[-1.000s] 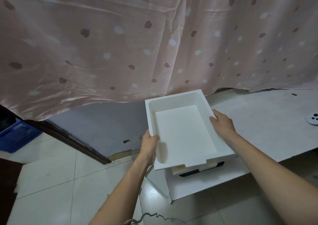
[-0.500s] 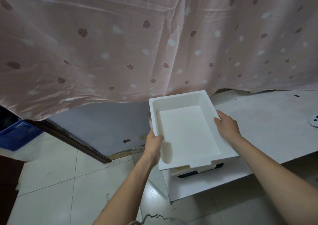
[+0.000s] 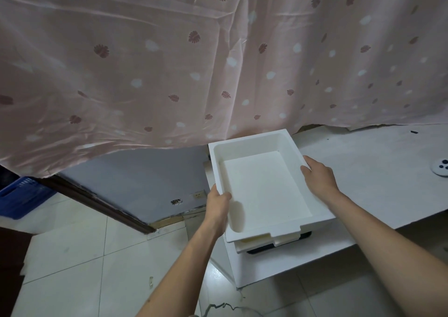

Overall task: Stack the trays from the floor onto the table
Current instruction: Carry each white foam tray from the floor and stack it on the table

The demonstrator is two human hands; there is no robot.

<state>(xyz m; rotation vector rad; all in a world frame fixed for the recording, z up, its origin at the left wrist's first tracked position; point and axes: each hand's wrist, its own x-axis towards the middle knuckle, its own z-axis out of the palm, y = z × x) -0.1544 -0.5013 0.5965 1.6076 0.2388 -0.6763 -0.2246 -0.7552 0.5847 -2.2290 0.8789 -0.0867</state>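
White foam, by the look of it, makes up the top tray [image 3: 264,185], which both hands hold by its long sides; the left hand [image 3: 217,207] curls over the rim at about 8 o'clock of the tray, thumb inside, and the right hand [image 3: 318,179] wraps the opposite rim at about 2 o'clock. It sits on, or just above, a lower tray [image 3: 261,242] at the near left corner of the bench [image 3: 378,176]; whether it is fully seated I cannot tell.

The likeliest failure, as I judge it, is a skewed stack: the upper tray looks slightly offset from the one below, so letting go early could leave it tilted or let it slide off the corner towards the floor [image 3: 72,256]. A hard squeeze might also crack so light a rim; beneath the stack a dark object [image 3: 278,245] shows only as an edge, and it could make the base uneven.

Near 6 o'clock a thin cable [image 3: 225,308] lies on the tiles, a possible snag for feet; further off at 9 o'clock stands a blue crate [image 3: 17,195]; at 3 o'clock a small round white object [image 3: 441,168] rests on the bench, well apart; beyond, the pink curtain [image 3: 194,62] hangs close behind the stack.
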